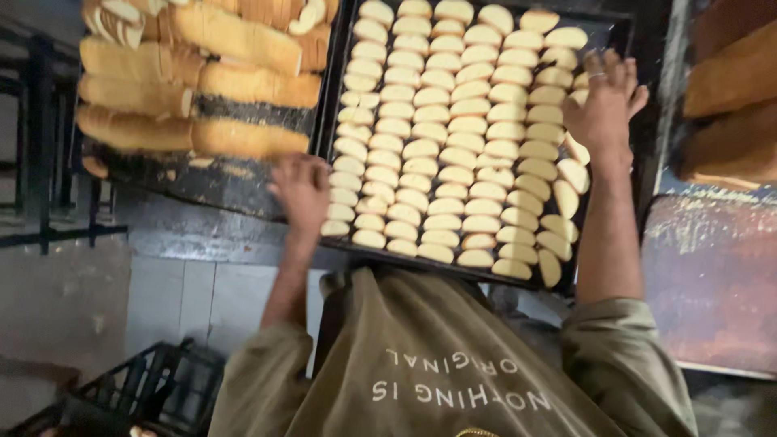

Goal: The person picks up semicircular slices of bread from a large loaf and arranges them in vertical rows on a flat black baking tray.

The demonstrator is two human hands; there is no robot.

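Observation:
A black baking tray (pixel 336 97) holds several rows of pale oval bread slices (pixel 453 137), packed close together. My left hand (pixel 301 190) grips the tray's left rim near its front corner; it is blurred. My right hand (pixel 605 101), with a ring on one finger, lies with fingers spread on the slices at the tray's right rim. The tray's front edge sits just above my olive shirt (pixel 437 364).
To the left, a second dark tray (pixel 243 182) carries long golden loaves (pixel 202 89). More loaves (pixel 732 89) are stacked at the far right above a rusty metal sheet (pixel 712 275). A black plastic crate (pixel 137 388) stands at the lower left on a tiled floor.

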